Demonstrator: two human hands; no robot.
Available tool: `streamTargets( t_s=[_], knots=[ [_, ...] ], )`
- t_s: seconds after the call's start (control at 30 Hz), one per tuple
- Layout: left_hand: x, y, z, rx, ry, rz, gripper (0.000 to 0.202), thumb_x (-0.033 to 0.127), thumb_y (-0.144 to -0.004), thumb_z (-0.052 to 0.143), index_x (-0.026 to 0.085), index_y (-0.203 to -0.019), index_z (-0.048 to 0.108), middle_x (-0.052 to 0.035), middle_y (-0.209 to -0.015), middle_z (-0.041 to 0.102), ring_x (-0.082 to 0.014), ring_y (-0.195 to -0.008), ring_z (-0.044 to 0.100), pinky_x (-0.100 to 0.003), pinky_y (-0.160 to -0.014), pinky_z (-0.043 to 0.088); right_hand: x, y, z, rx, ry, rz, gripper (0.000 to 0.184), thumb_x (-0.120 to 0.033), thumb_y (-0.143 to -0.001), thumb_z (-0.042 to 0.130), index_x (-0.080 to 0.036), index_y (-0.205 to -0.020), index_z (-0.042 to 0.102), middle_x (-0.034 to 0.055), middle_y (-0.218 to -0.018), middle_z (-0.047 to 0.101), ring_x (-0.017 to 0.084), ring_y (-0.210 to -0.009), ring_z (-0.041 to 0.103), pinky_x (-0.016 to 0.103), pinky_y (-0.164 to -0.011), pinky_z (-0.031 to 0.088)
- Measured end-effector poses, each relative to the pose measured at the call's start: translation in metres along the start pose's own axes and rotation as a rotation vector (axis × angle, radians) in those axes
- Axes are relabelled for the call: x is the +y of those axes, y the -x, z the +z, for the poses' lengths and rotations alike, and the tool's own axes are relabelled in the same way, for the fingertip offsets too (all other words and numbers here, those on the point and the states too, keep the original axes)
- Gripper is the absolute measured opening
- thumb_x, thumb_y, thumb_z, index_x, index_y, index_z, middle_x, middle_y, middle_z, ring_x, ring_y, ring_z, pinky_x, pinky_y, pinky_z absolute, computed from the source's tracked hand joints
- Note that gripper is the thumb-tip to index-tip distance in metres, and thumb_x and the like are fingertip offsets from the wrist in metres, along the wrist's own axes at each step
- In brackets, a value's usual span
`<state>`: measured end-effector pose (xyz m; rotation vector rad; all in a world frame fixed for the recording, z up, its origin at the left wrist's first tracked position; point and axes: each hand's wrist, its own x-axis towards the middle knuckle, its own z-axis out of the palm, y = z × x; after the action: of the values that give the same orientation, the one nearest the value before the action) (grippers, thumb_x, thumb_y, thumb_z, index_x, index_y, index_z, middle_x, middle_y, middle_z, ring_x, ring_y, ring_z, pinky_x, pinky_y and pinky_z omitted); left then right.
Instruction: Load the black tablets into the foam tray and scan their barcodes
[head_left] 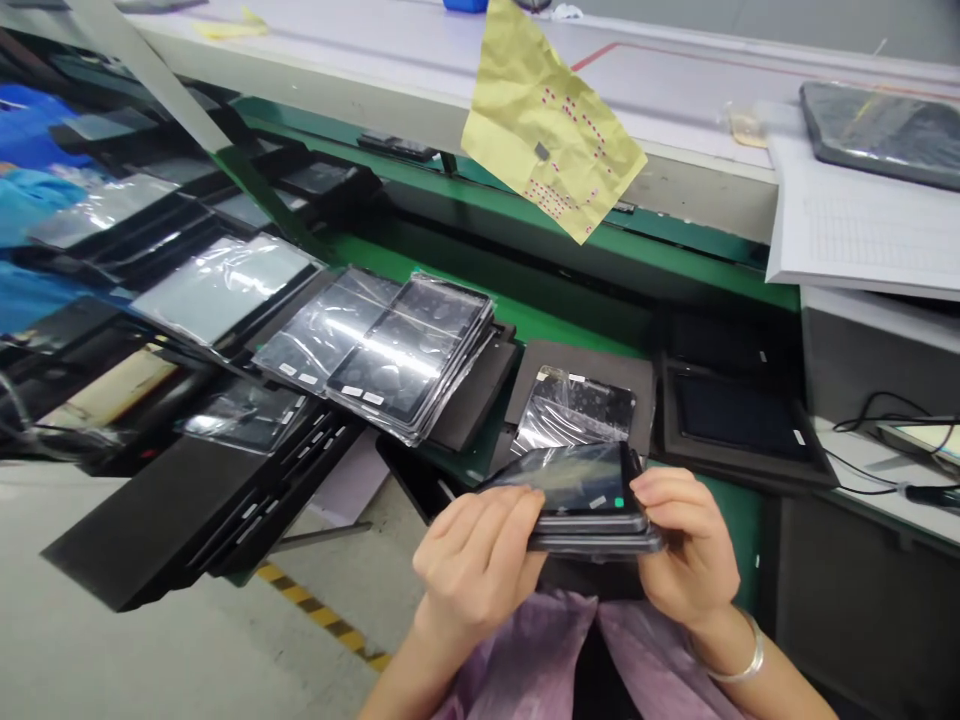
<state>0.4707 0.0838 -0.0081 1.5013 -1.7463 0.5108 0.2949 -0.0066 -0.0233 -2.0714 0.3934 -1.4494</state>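
Note:
Close to my body, a small stack of black tablets [574,480] is held between both hands. The top one has a glossy screen with a green dot and a white label near its front edge. My left hand [480,545] grips the stack's left side, fingers curled over the top. At the right end, my right hand [686,545] closes round the edge with its fingertips at the corner. Just beyond lies a film-wrapped tablet [581,405] on a dark foam tray [517,375]. The undersides of the held tablets are hidden.
Stacked wrapped tablets [409,345] lie to the left, with more trays [150,510] beyond. A dark tray with a tablet [739,420] sits at right. A yellow sheet [551,130] hangs from the shelf [360,80]. Papers [847,225] and cables [885,410] are at right.

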Motion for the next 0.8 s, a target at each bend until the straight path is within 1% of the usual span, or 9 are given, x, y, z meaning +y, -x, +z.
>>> streamTargets(
  t_s=[0.07, 0.17, 0.27, 0.3, 0.37, 0.47, 0.57, 0.63, 0.8],
  knots=[
    [-0.006, 0.000, 0.000, -0.028, -0.031, 0.028, 0.019, 0.021, -0.085, 0.057, 0.008, -0.098, 0.059, -0.0094, -0.082, 0.069, -0.0200, -0.076, 0.065, -0.035, -0.079, 0.049, 0.002, 0.007, -0.001, 0.059, -0.046, 0.059, 0.032, 0.008, -0.074, 0.051, -0.014, -0.098, 0.052, 0.0051, -0.093, 0.059, 0.018, -0.091, 0.060, 0.035, -0.076, 0.052],
    [-0.020, 0.010, 0.006, 0.013, 0.042, -0.055, 0.034, 0.028, -0.078, 0.070, 0.010, -0.104, 0.058, -0.0104, -0.088, 0.068, -0.0214, -0.083, 0.064, -0.040, -0.086, 0.049, 0.006, 0.012, -0.005, 0.156, -0.129, 0.179, 0.033, 0.009, -0.077, 0.050, -0.016, -0.098, 0.049, 0.0022, -0.087, 0.061, 0.017, -0.089, 0.063, 0.033, -0.076, 0.054],
    [-0.032, 0.027, 0.026, 0.164, 0.432, -0.312, 0.056, 0.016, -0.074, 0.072, 0.016, -0.124, 0.048, -0.0112, -0.104, 0.064, -0.0185, -0.089, 0.065, -0.032, -0.077, 0.055, 0.014, 0.015, -0.010, 0.182, -0.200, 0.260, 0.031, 0.007, -0.081, 0.051, -0.018, -0.098, 0.046, 0.0010, -0.087, 0.063, 0.018, -0.090, 0.065, 0.035, -0.078, 0.055],
    [-0.035, 0.032, 0.034, 0.173, 0.571, -0.399, 0.058, 0.016, -0.076, 0.070, 0.018, -0.128, 0.044, -0.0114, -0.107, 0.063, -0.0178, -0.090, 0.066, -0.030, -0.076, 0.056, 0.018, 0.017, -0.012, 0.180, -0.223, 0.282, 0.030, 0.006, -0.082, 0.051, -0.019, -0.098, 0.046, 0.0007, -0.087, 0.063, 0.018, -0.090, 0.066, 0.036, -0.079, 0.056],
    [-0.041, 0.041, 0.049, 0.133, 0.763, -0.469, 0.041, 0.023, -0.083, 0.064, 0.019, -0.121, 0.051, -0.0105, -0.103, 0.067, -0.0171, -0.089, 0.067, -0.033, -0.083, 0.056, 0.025, 0.022, -0.016, 0.172, -0.263, 0.309, 0.028, 0.004, -0.083, 0.053, -0.020, -0.097, 0.045, 0.0004, -0.087, 0.064, 0.019, -0.090, 0.067, 0.037, -0.079, 0.056],
    [-0.051, 0.046, 0.059, 0.065, 0.887, -0.395, 0.015, 0.030, -0.087, 0.059, 0.017, -0.094, 0.063, -0.0091, -0.087, 0.070, -0.0187, -0.088, 0.068, -0.038, -0.093, 0.052, 0.033, 0.029, -0.022, 0.158, -0.301, 0.305, 0.027, 0.002, -0.083, 0.055, -0.020, -0.096, 0.046, 0.0009, -0.087, 0.066, 0.021, -0.089, 0.067, 0.040, -0.077, 0.056],
    [-0.059, 0.046, 0.057, -0.061, 1.011, -0.326, 0.015, 0.027, -0.089, 0.056, 0.017, -0.098, 0.064, -0.0124, -0.091, 0.070, -0.0218, -0.091, 0.067, -0.038, -0.083, 0.056, 0.037, 0.033, -0.026, 0.184, -0.311, 0.286, 0.027, 0.001, -0.082, 0.057, -0.020, -0.098, 0.048, 0.0019, -0.088, 0.068, 0.021, -0.090, 0.067, 0.044, -0.084, 0.054],
    [-0.057, 0.045, 0.053, -0.093, 1.004, -0.287, 0.019, 0.027, -0.091, 0.053, 0.017, -0.100, 0.065, -0.0139, -0.092, 0.071, -0.0233, -0.092, 0.067, -0.041, -0.082, 0.056, 0.039, 0.035, -0.028, 0.195, -0.292, 0.261, 0.028, 0.000, -0.082, 0.057, -0.020, -0.100, 0.048, 0.0028, -0.089, 0.069, 0.022, -0.090, 0.068, 0.047, -0.087, 0.052],
    [-0.033, 0.025, 0.032, 0.159, 0.741, -0.299, 0.010, 0.017, -0.089, 0.054, 0.016, -0.092, 0.063, -0.0091, -0.086, 0.071, -0.0189, -0.082, 0.068, -0.032, -0.071, 0.057, 0.039, 0.039, -0.032, 0.248, -0.106, 0.235, 0.032, 0.002, -0.080, 0.060, -0.017, -0.106, 0.058, 0.0038, -0.087, 0.070, 0.022, -0.091, 0.068, 0.041, -0.084, 0.054]
  ],
)
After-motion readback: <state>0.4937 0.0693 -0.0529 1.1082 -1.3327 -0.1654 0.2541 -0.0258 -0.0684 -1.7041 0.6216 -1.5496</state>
